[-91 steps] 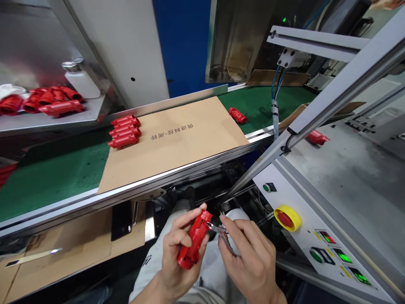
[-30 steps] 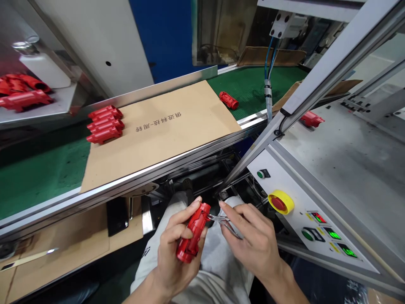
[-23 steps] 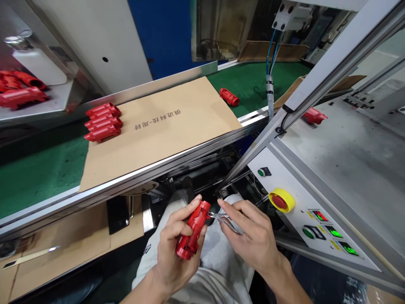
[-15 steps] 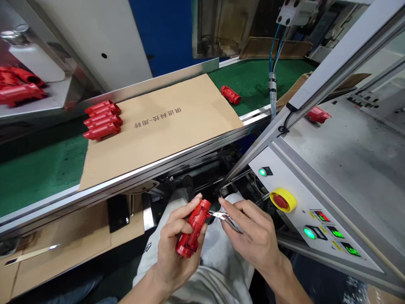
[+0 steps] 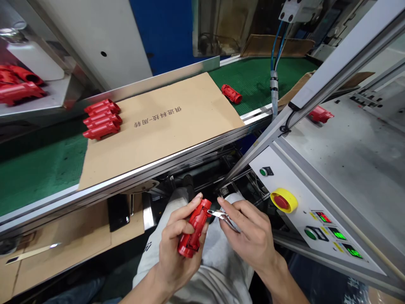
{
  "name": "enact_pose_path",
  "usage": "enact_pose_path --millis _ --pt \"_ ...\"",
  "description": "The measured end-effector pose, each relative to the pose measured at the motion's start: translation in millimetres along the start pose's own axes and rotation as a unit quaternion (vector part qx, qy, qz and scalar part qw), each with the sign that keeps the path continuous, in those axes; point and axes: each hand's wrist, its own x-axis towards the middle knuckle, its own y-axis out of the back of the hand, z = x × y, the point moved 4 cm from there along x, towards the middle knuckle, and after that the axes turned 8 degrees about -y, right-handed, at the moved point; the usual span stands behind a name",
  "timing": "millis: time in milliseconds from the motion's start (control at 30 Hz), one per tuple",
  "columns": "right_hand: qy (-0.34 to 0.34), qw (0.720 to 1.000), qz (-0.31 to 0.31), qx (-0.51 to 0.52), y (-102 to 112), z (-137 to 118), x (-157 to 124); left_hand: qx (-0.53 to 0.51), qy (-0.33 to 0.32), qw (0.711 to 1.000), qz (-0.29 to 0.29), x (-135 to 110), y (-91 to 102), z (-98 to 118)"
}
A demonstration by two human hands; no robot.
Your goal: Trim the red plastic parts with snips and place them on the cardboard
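My left hand (image 5: 179,245) is closed around a red plastic cylindrical part (image 5: 196,226), held tilted above my lap with its upper end leaning right. In my right hand (image 5: 251,232) is a pair of small metal nippers (image 5: 223,216), the fingers wrapped round the handles. The tips of the nippers meet the part's right side near its upper end; whether the jaws are closed on a bit of plastic is too small to tell. Part of the handles is hidden by my fingers.
A cardboard sheet (image 5: 164,143) covers part of the green conveyor belt (image 5: 256,76), with several red parts (image 5: 103,120) at its left. Another red part (image 5: 231,93) lies on the belt. To the right stands a control panel (image 5: 303,240) with a yellow-ringed red button (image 5: 281,202).
Both hands stay nearly in place, the red part and nippers shifting very slightly. Two green lights on the control panel have gone dark.
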Motion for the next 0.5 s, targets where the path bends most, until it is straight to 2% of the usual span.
enact_pose_path --millis 300,500 --pt "0.01 0.999 0.006 -0.031 -2.6 1.9 -2.9 -0.048 0.031 0.998 0.019 -3.1 1.1 -3.3" --pt "0.03 0.998 0.014 -0.046 -2.7 4.5 -3.4 -0.083 0.059 0.995 0.004 -5.9 0.9 -6.0"
